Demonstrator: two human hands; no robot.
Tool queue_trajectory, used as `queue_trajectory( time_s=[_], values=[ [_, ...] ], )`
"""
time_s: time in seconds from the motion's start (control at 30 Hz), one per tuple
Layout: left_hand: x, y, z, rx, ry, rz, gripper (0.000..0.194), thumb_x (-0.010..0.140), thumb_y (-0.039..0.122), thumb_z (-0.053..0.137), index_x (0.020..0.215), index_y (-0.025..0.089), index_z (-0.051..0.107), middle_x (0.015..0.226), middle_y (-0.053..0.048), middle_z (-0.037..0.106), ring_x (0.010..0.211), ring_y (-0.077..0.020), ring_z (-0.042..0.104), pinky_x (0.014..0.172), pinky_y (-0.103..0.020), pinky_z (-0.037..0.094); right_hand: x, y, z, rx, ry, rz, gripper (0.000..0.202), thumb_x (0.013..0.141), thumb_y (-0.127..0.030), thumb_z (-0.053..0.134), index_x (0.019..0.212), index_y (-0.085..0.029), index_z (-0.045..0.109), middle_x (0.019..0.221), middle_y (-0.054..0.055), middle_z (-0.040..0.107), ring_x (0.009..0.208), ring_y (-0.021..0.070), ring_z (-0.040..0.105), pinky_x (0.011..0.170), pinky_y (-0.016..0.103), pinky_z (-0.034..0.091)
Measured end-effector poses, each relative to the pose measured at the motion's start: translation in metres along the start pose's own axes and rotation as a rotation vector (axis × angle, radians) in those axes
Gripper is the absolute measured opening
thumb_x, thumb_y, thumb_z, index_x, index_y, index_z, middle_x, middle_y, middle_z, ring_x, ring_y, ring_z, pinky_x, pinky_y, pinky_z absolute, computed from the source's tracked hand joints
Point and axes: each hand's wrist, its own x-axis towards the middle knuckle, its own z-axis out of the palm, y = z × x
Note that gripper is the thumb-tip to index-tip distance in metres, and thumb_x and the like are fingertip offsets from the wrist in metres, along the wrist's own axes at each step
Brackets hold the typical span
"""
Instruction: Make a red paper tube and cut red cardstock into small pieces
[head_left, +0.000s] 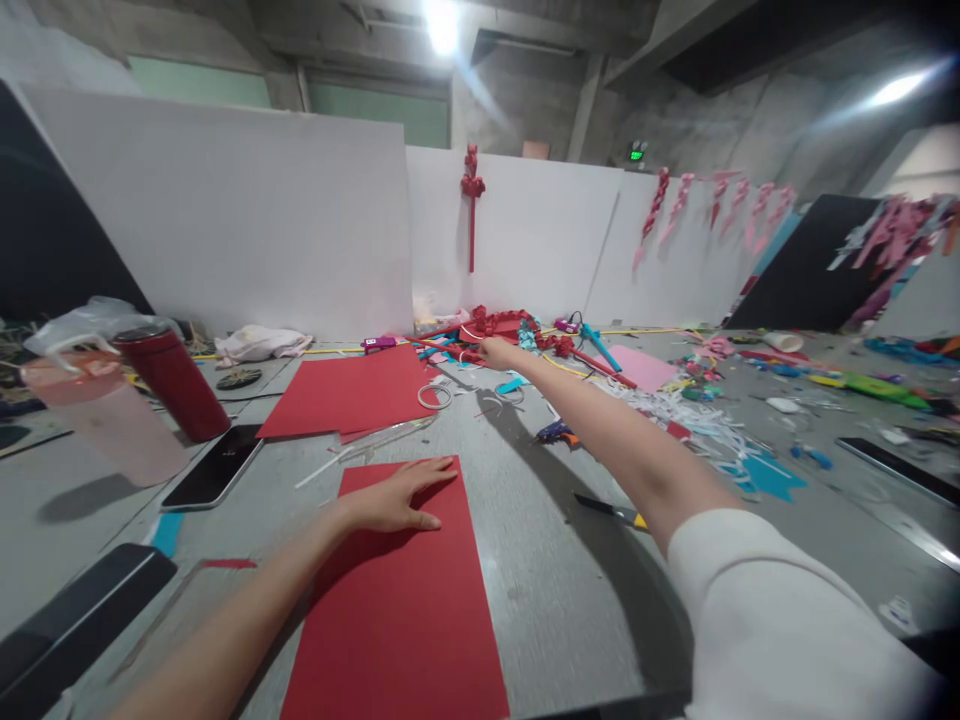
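My left hand [397, 500] lies flat with spread fingers on a sheet of red paper [420, 620] in front of me. My right arm stretches far forward, and my right hand [496, 353] is at a pile of red rolled and folded paper pieces [510, 322] near the white panel. Its fingers look curled together; what they hold, if anything, is too small to make out. More red paper sheets [352, 385] lie to the left of that pile. A utility knife [604, 507] with a dark blade and yellow part lies beneath my right forearm.
At left stand a pink-topped water bottle [112, 420] and a red thermos [174, 385], with a phone [217, 468] beside them. A tape roll [435, 397] and a blue glue gun [555, 432] lie mid-table. White paper shreds [675, 420] cover the right. White panels [247, 210] stand behind.
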Motion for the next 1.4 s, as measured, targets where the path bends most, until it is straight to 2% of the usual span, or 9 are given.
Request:
queue_trajectory(
  time_s=[0.43, 0.5, 0.6, 0.67, 0.77, 0.9, 1.03, 1.17, 1.4],
  values=[
    [-0.002, 0.004, 0.003, 0.017, 0.051, -0.019, 0.085, 0.086, 0.058, 0.076, 0.159, 0.029, 0.044, 0.172, -0.012, 0.028, 0.158, -0.035, 0.027, 0.127, -0.054, 0.027, -0.04, -0.01, -0.007, 0.18, 0.241, -0.074, 0.018, 0.092, -0.016, 0.059, 0.102, -0.01, 0.071, 0.087, 0.011, 0.073, 0.081, 0.0185, 0.061, 0.073, 0.024, 0.037],
    [0.001, 0.005, 0.007, 0.052, 0.171, -0.022, 0.078, 0.09, 0.053, 0.073, 0.159, 0.029, 0.044, 0.171, -0.013, 0.031, 0.156, -0.0333, 0.033, 0.125, -0.052, 0.032, -0.049, -0.012, -0.01, 0.208, 0.272, -0.114, 0.02, 0.095, -0.018, 0.055, 0.104, -0.01, 0.071, 0.089, 0.01, 0.073, 0.08, 0.0176, 0.06, 0.073, 0.024, 0.037],
    [0.011, 0.01, 0.006, 0.223, 0.57, -0.04, 0.065, 0.097, 0.039, 0.066, 0.156, 0.026, 0.042, 0.168, -0.017, 0.033, 0.154, -0.033, 0.034, 0.123, -0.054, 0.035, -0.07, -0.014, -0.014, 0.25, 0.312, -0.193, 0.025, 0.099, -0.021, 0.051, 0.108, -0.011, 0.071, 0.095, 0.01, 0.074, 0.081, 0.0168, 0.06, 0.074, 0.024, 0.039],
    [0.019, 0.019, -0.005, 0.393, 0.847, -0.052, 0.064, 0.098, 0.033, 0.064, 0.156, 0.022, 0.039, 0.164, -0.021, 0.035, 0.153, -0.0359, 0.034, 0.122, -0.059, 0.034, -0.09, -0.016, -0.017, 0.313, 0.334, -0.29, 0.026, 0.099, -0.025, 0.052, 0.11, -0.012, 0.071, 0.095, 0.009, 0.074, 0.078, 0.0162, 0.06, 0.073, 0.025, 0.04],
    [0.029, 0.038, -0.032, 0.599, 1.032, -0.037, 0.061, 0.1, 0.033, 0.062, 0.155, 0.018, 0.038, 0.162, -0.024, 0.037, 0.151, -0.0385, 0.035, 0.12, -0.06, 0.033, -0.124, -0.024, -0.023, 0.394, 0.284, -0.416, 0.027, 0.099, -0.027, 0.053, 0.112, -0.013, 0.072, 0.086, 0.005, 0.072, 0.07, 0.0146, 0.057, 0.068, 0.024, 0.039],
    [0.033, 0.062, -0.064, 0.75, 0.889, 0.12, 0.036, 0.106, 0.035, 0.052, 0.136, 0.017, 0.055, 0.14, -0.02, 0.061, 0.131, -0.0338, 0.056, 0.111, -0.052, 0.042, -0.161, -0.039, -0.032, 0.468, 0.169, -0.471, 0.026, 0.101, -0.029, 0.052, 0.11, -0.014, 0.072, 0.077, 0.002, 0.067, 0.065, 0.013, 0.055, 0.063, 0.023, 0.039],
    [0.036, 0.068, -0.067, 0.713, 0.72, 0.188, 0.028, 0.11, 0.036, 0.04, 0.114, 0.019, 0.062, 0.101, -0.01, 0.072, 0.092, -0.0255, 0.067, 0.087, -0.04, 0.05, -0.181, -0.045, -0.036, 0.546, 0.116, -0.459, 0.026, 0.101, -0.028, 0.053, 0.111, -0.014, 0.072, 0.081, 0.004, 0.071, 0.071, 0.0143, 0.062, 0.066, 0.023, 0.042],
    [0.041, 0.061, -0.056, 0.654, 0.646, 0.125, 0.032, 0.112, 0.04, 0.034, 0.105, 0.02, 0.058, 0.092, -0.008, 0.068, 0.08, -0.0229, 0.065, 0.071, -0.032, 0.046, -0.186, -0.04, -0.035, 0.537, 0.109, -0.463, 0.024, 0.101, -0.028, 0.055, 0.11, -0.015, 0.073, 0.083, 0.004, 0.074, 0.071, 0.0136, 0.061, 0.068, 0.023, 0.042],
    [0.036, 0.05, -0.058, 0.603, 0.539, -0.076, 0.031, 0.111, 0.04, 0.03, 0.104, 0.022, 0.054, 0.094, -0.009, 0.07, 0.081, -0.0243, 0.069, 0.071, -0.032, 0.046, -0.179, -0.016, -0.041, 0.47, 0.06, -0.404, 0.023, 0.098, -0.028, 0.056, 0.103, -0.015, 0.075, 0.082, 0.003, 0.073, 0.066, 0.0127, 0.054, 0.062, 0.023, 0.035]
  ],
)
